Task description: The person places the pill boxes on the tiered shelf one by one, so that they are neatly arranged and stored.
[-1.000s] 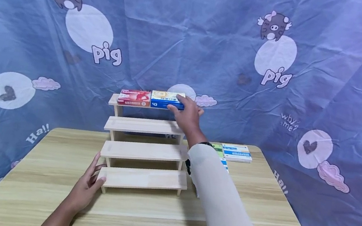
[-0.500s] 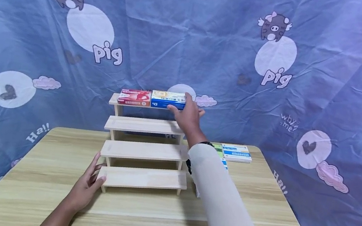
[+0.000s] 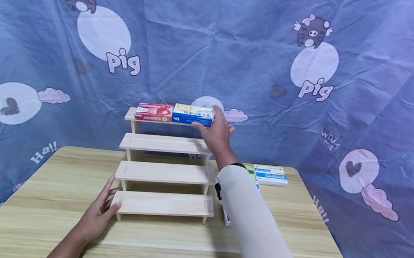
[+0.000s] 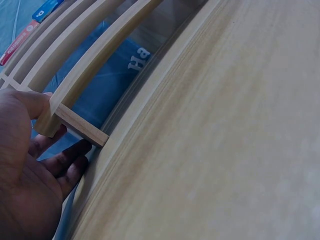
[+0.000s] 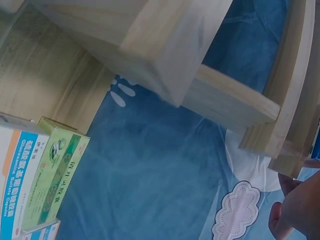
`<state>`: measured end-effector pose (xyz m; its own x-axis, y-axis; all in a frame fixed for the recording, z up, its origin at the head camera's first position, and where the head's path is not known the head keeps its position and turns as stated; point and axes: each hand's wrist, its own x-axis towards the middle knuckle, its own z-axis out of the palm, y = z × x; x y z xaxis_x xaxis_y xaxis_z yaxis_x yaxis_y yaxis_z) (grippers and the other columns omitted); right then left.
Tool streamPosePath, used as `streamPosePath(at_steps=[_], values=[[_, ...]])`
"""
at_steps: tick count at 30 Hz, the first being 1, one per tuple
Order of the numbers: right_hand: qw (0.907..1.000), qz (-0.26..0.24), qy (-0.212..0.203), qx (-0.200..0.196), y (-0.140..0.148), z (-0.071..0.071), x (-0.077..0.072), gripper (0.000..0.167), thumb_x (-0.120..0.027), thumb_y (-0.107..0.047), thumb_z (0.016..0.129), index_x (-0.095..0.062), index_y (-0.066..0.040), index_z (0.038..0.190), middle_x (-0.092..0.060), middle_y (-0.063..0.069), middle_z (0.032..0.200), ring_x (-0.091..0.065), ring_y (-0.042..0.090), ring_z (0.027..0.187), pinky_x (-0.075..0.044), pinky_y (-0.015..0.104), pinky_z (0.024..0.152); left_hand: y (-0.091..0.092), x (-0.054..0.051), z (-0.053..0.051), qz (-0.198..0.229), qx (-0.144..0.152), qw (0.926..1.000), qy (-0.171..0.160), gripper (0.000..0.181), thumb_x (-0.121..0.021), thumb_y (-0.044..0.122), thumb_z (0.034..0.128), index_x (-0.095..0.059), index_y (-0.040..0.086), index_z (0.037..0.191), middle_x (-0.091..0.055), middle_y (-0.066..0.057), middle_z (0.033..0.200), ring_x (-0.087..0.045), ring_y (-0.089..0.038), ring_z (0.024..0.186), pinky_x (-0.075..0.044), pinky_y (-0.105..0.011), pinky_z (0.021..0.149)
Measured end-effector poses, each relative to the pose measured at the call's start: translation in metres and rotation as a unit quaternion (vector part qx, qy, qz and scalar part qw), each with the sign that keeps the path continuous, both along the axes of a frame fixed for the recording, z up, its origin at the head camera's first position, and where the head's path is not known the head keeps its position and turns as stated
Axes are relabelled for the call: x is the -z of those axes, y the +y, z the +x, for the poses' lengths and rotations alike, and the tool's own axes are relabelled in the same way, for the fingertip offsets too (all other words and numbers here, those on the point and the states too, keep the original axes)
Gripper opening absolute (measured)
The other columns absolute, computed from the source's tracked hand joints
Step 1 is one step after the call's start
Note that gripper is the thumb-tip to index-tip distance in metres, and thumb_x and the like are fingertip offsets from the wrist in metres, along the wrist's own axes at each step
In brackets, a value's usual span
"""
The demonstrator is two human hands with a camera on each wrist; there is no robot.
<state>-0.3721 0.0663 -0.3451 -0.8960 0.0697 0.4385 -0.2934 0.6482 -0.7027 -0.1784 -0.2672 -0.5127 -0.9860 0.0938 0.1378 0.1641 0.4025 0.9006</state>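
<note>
A wooden stepped shelf point(image 3: 167, 172) stands on the table. My left hand point(image 3: 96, 218) holds the left end of its lowest step, thumb on the front and fingers around the side; the left wrist view shows the fingers by the leg point(image 4: 82, 126). On the top step lie a red medicine box point(image 3: 153, 111) and, beside it, a blue and white medicine box point(image 3: 193, 115). My right hand point(image 3: 217, 134) pinches the right end of the blue and white box, thumb at its front and index finger at its far right corner. The right wrist view shows only part of this hand point(image 5: 300, 205).
Right of the shelf, partly behind the right sleeve point(image 3: 255, 231), lie a white and blue box point(image 3: 270, 175) and a green box point(image 3: 250, 170). Another box point(image 3: 226, 217) shows beside the lowest step. A blue patterned cloth point(image 3: 210, 57) hangs behind the table point(image 3: 155, 251).
My right index finger has lifted off the top of the blue and white box to its right end, uncovering more print. The left hand and the shelf have stayed put.
</note>
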Motion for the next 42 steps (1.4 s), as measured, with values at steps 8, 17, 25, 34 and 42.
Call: streamPosePath(at_steps=[8,17,25,34,42], values=[[0.9993,-0.028,-0.001,-0.023,0.015,-0.002,0.005,0.1,-0.091,-0.042,0.09,-0.037,-0.014,0.17,-0.056,0.014,0.164,-0.062,0.034,0.144,-0.02,0.062,0.124,0.002,0.0,0.0,-0.002,-0.004,1.0,0.005,0.085,-0.053,0.02,0.1173,0.006,0.028,0.178,-0.039,-0.027,0.171,-0.049,-0.051,0.151,-0.04,-0.002,0.101],[0.9999,-0.012,0.001,-0.011,0.029,-0.006,0.012,0.096,-0.087,-0.046,0.094,-0.038,-0.013,0.17,-0.048,0.014,0.171,-0.052,0.037,0.152,-0.022,0.063,0.122,0.001,0.0,0.002,0.001,-0.007,1.0,0.001,0.086,-0.054,0.019,0.1168,0.006,0.034,0.177,-0.038,-0.028,0.171,-0.046,-0.054,0.153,-0.039,-0.002,0.1],[0.9993,-0.015,-0.002,-0.035,0.052,-0.006,0.027,0.097,-0.086,-0.047,0.095,-0.037,-0.013,0.171,-0.044,0.015,0.173,-0.045,0.039,0.157,-0.017,0.07,0.126,0.0,-0.001,0.002,0.005,-0.006,0.9999,-0.011,0.087,-0.055,0.021,0.1167,0.007,0.036,0.176,-0.034,-0.028,0.173,-0.042,-0.053,0.156,-0.039,-0.003,0.101],[0.9978,-0.065,-0.013,-0.001,0.085,-0.001,0.042,0.092,-0.087,-0.043,0.095,-0.041,-0.01,0.168,-0.048,0.019,0.167,-0.047,0.041,0.155,-0.007,0.072,0.131,-0.002,-0.003,0.003,-0.004,-0.001,0.9999,-0.013,0.086,-0.054,0.024,0.1173,0.008,0.037,0.176,-0.034,-0.028,0.173,-0.041,-0.053,0.156,-0.039,-0.003,0.101],[0.9973,-0.067,-0.03,-0.008,0.114,0.01,0.05,0.084,-0.085,-0.038,0.098,-0.044,-0.008,0.165,-0.037,0.019,0.173,-0.045,0.042,0.155,-0.002,0.079,0.129,-0.001,-0.004,0.003,-0.002,0.003,1.0,-0.007,0.086,-0.054,0.024,0.1174,0.009,0.037,0.176,-0.035,-0.027,0.173,-0.04,-0.053,0.156,-0.039,-0.002,0.101]])
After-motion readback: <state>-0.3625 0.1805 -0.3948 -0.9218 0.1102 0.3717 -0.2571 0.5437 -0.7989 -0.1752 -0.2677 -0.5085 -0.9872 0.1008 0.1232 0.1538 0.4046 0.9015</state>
